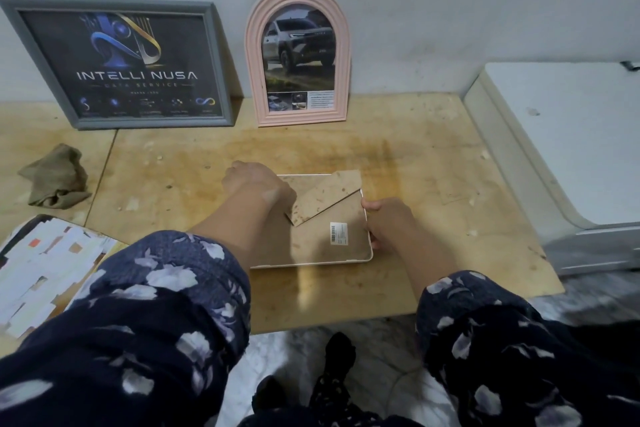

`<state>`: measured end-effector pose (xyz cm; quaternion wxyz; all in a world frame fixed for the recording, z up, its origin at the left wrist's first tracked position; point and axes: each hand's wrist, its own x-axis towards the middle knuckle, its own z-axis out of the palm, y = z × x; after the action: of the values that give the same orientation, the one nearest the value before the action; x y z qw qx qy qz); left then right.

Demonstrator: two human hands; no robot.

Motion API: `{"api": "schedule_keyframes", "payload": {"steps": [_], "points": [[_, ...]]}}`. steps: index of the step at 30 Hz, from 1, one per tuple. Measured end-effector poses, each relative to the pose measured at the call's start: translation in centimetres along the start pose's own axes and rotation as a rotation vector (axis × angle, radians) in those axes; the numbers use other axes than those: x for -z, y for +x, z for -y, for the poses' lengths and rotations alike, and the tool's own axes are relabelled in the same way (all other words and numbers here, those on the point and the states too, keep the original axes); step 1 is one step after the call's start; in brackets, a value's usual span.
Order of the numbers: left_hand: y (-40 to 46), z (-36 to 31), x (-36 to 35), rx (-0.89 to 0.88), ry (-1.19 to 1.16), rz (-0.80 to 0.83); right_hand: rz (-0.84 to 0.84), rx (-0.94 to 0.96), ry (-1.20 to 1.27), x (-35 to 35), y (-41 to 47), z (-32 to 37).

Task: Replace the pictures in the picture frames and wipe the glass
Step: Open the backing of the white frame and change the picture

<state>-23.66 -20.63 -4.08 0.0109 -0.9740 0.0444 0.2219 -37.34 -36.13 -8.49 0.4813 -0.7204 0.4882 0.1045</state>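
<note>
— Reaching forward with both arms over the plywood board (433, 163); what do you log for the left hand (254, 180)?

— Left forearm runs out from the rolled floral sleeve (180, 274), crossing the near-left part of the white frame (370, 255), which lies face down on the board. My hand sits at the frame's far-left corner, knuckles up, fingers curled down over the edge. Fingertips hidden from me, so I cannot tell whether they grip the frame or only rest on it.

— And the right hand (386, 220)?

— Right forearm comes in from the lower right. The hand is at the frame's right edge, thumb on top near the corner, fingers curled round the rim: grasping the frame.

— State of the backing?

— Brown backing board (311, 246) faces up, barcode sticker (338, 233) near the right side. Its stand flap (327, 196) lies across the upper half, one corner past the frame's far edge.

— Other task items?

— Grey frame (221, 80) with a dark poster and pink arched frame (298, 55) with a car picture, both upright against the wall (450, 10), side by side, beyond my hands. Crumpled cloth (55, 177) on the board, well to the left.

— Surroundings?

— Stack of paper slips (48, 267) at near left; white appliance (568, 135) at right.
</note>
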Motion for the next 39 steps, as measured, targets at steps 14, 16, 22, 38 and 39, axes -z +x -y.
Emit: {"api": "schedule_keyframes", "payload": {"steps": [14, 16, 22, 38, 39], "points": [[1.0, 0.2, 0.7, -0.126, 0.173, 0.042, 0.084, -0.054, 0.18, 0.5, -0.1, 0.0], [1.3, 0.3, 0.8, -0.133, 0.169, 0.05, 0.085, -0.061, 0.154, 0.5, -0.1, 0.1], [2.3, 1.4, 1.5, -0.152, 0.049, 0.127, 0.069, -0.057, 0.136, 0.1, 0.4, 0.0], [1.3, 2.6, 2.2, -0.218, -0.013, 0.049, 0.117, -0.067, 0.213, 1.1, -1.6, 0.4], [1.3, 2.7, 2.3, -0.221, -0.048, 0.053, 0.121, -0.072, 0.22, 1.1, -1.5, 0.4]]}}
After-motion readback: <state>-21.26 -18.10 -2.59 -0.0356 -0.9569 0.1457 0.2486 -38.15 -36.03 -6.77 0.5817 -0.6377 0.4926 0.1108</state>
